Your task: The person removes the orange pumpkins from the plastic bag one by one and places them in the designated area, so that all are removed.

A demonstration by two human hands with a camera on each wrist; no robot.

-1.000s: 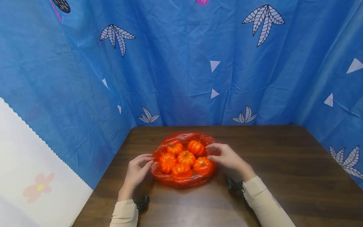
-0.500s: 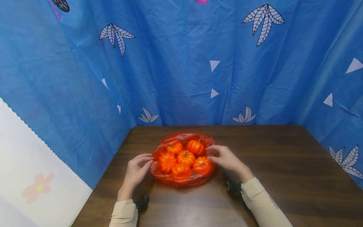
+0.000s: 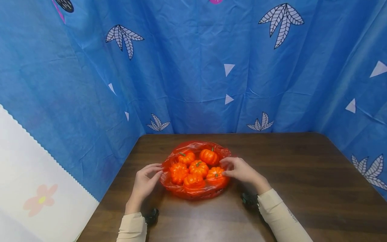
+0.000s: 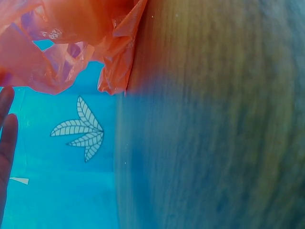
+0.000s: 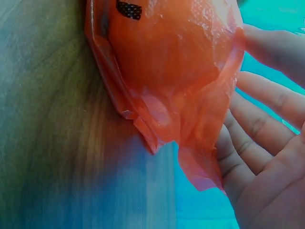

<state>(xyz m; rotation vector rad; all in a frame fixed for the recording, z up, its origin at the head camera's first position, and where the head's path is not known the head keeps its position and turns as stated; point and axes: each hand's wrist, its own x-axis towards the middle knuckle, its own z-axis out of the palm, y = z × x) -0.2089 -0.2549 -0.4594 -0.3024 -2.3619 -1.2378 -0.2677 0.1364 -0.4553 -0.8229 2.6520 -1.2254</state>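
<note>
Several small orange pumpkins (image 3: 198,169) with green stems sit together inside a spread red plastic bag (image 3: 193,194) on the table. The bag's mouth faces up. At its left rim is my left hand (image 3: 145,181), thumb and fingertips meeting the bag's edge; in the left wrist view only two fingers (image 4: 8,138) show, so the hold is unclear. My right hand (image 3: 243,170) is at the right rim, beside a pumpkin. From the right wrist, its thumb and extended fingers (image 5: 264,129) touch the bag's thin side, a gap between thumb and index finger.
The brown wooden table (image 3: 302,174) extends to the right of the bag. A blue patterned curtain (image 3: 196,84) hangs along the back and sides. At the left is a white scalloped cloth (image 3: 36,174). Dark wrist devices (image 3: 152,216) sit beneath both forearms.
My right hand shifts slightly at the rim, its fingertips and thumb moving a little down and to the right. My left hand and the pumpkins stay nearly still.
</note>
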